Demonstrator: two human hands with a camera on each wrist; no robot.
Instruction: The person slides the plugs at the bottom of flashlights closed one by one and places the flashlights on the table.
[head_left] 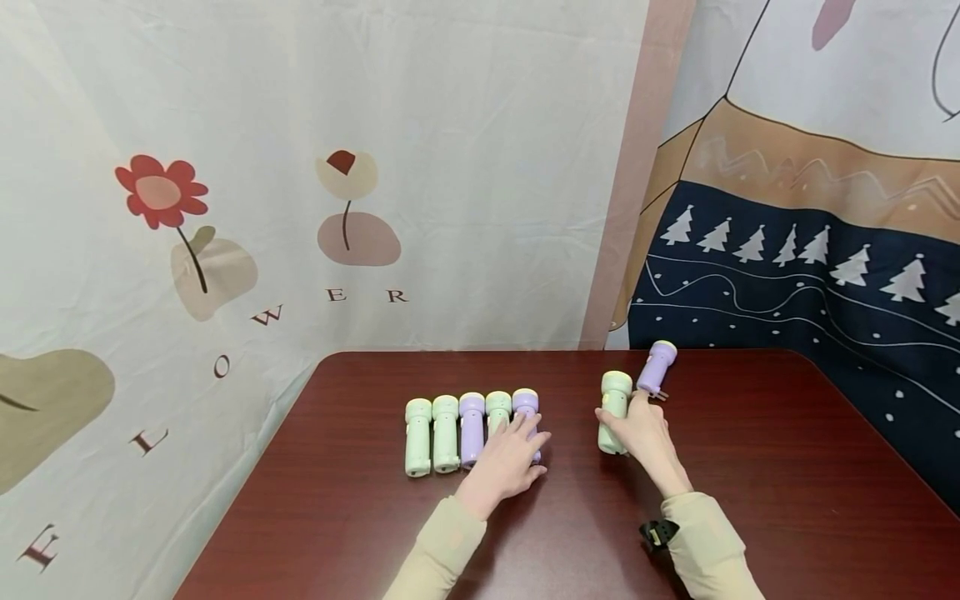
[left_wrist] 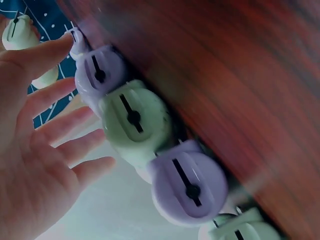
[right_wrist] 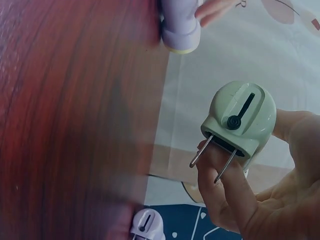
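Note:
My right hand (head_left: 649, 429) grips a green flashlight (head_left: 615, 400) between thumb and fingers, to the right of a row of flashlights. In the right wrist view its round base faces the camera, with two metal prongs (right_wrist: 227, 165) folded out and a black slider in a slot. Fingers spread, my left hand (head_left: 504, 461) lies over the right end of the row. It partly covers the purple flashlight (head_left: 526, 402) there and the green flashlight (head_left: 498, 405) beside it. Seen from the left wrist, its fingertips are right at the sides of these two.
Further left in the row lie a purple flashlight (head_left: 472, 429) and two green ones, side by side. Another purple flashlight (head_left: 657, 364), prongs out, lies near the far edge behind my right hand. The dark red table (head_left: 337, 533) ends at a printed cloth backdrop (head_left: 480, 167).

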